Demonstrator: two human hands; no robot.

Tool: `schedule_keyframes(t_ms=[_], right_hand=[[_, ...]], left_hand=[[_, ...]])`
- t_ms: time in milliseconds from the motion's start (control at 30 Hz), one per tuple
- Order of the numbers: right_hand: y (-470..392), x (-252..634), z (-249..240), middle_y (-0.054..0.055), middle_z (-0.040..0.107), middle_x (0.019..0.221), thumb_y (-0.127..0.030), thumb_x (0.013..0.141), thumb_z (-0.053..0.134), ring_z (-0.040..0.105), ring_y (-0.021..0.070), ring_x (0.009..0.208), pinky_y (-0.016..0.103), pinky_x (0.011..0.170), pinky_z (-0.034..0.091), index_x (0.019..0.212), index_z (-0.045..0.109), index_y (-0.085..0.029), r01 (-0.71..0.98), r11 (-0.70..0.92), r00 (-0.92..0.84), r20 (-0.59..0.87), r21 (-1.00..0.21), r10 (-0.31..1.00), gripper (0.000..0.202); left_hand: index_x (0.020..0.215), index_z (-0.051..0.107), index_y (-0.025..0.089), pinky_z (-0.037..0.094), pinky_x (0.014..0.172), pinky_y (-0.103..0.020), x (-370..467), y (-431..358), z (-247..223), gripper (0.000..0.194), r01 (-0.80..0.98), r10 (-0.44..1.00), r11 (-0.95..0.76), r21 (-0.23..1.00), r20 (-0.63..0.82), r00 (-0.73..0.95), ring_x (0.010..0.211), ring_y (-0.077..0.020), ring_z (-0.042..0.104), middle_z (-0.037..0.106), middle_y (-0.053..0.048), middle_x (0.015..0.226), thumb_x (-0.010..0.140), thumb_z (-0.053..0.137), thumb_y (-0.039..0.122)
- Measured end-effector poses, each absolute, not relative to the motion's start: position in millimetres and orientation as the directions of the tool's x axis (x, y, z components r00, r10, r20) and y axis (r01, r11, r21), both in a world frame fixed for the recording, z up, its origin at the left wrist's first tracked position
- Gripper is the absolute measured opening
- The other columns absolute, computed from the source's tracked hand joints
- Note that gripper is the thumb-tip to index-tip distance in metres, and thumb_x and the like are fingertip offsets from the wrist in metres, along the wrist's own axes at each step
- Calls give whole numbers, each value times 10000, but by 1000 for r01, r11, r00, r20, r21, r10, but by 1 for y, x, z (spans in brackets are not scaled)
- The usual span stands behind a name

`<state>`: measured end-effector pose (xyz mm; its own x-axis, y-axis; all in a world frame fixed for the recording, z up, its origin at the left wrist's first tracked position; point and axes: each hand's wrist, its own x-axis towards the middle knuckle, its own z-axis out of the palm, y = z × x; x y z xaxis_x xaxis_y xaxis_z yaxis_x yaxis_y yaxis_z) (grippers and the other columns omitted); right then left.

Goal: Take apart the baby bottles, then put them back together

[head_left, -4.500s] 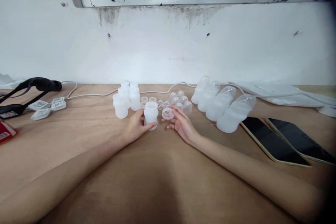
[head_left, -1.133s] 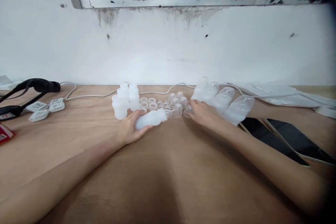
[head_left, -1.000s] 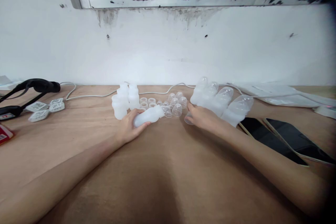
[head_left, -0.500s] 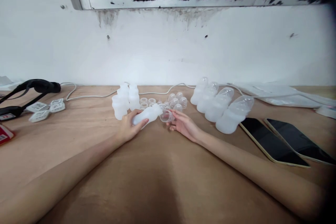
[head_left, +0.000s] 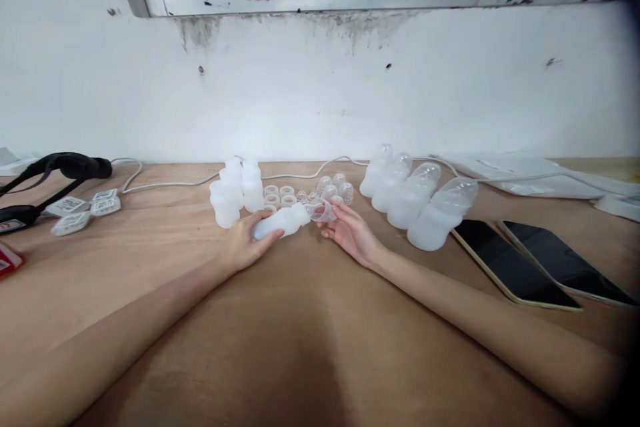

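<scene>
My left hand [head_left: 249,240] is wrapped round a translucent white baby bottle [head_left: 281,221], which lies tilted with its neck toward the right. In my right hand [head_left: 350,230] a clear plastic cap [head_left: 320,209] is pinched by the fingertips, its opening at the bottle's neck. Just behind lie several white rings [head_left: 287,191] and several clear domed caps [head_left: 344,191]. Left of these stand several uncapped white bottles [head_left: 226,203]. To the right, several bottles with clear domed caps [head_left: 434,223] stand in a slanting row.
Two dark-screened phones [head_left: 517,265] lie at the right, near a clear plastic bag [head_left: 520,175]. A white cable [head_left: 175,183] runs along the wall. At the left are a black strap-like object [head_left: 75,165], several small white labelled boxes [head_left: 73,221] and a red item [head_left: 7,259].
My right hand has brought the clear cap over the neck end of the bottle. The bottle in my left hand has tipped to a flatter angle.
</scene>
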<state>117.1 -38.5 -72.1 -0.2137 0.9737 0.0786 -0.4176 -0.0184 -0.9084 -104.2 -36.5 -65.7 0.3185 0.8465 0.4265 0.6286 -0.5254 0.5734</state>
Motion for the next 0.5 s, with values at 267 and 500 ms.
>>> schedule_keyframes(t_ms=[267,500], right_hand=[[-43,115,-75,28,481,985,-315,736,531,482,104,785,204,608,423,992,475,-218,-150,256,-157,279,-955,947,279],[-50,116,-69,24,511,933,-350,766,489,528,100,649,284,694,456,1052,465,-221,97,346,-250,313,-933,916,315]], left_hand=[[1000,543,160,427,663,-290,-103,-40,-66,441,682,841,-531,502,409,354,765,-197,568,615,-59,885,712,493,490],[917,587,139,426,655,-275,-103,-38,-58,422,533,872,-480,697,314,375,773,-189,552,611,-50,869,686,527,486]])
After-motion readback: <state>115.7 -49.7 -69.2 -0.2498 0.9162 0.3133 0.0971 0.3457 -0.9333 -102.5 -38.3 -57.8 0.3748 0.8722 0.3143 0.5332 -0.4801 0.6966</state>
